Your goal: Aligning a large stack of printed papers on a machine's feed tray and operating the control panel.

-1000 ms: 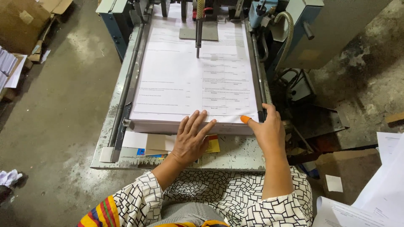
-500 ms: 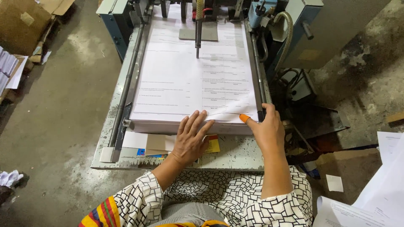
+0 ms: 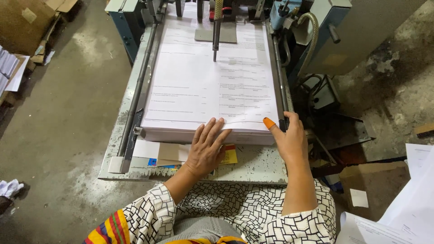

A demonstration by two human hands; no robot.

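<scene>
Even, soft overhead light, bright on the white paper stack with no harsh glare, dimmer grey floor at the left, faint shadows under the hands, sharp centre, slight wide-angle bending at the edges

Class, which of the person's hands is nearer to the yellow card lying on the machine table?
Left. The left hand lies partly over the yellow card, fingers on the paper stack; the right hand is off to its right, at the stack's corner.

The left hand lies flat, fingers spread, against the near edge of a thick stack of white printed paper sheets on the worn grey metal machine table. The right hand, orange rubber cap on its thumb, touches the stack's right corner beside a dark metal side rail.
</scene>
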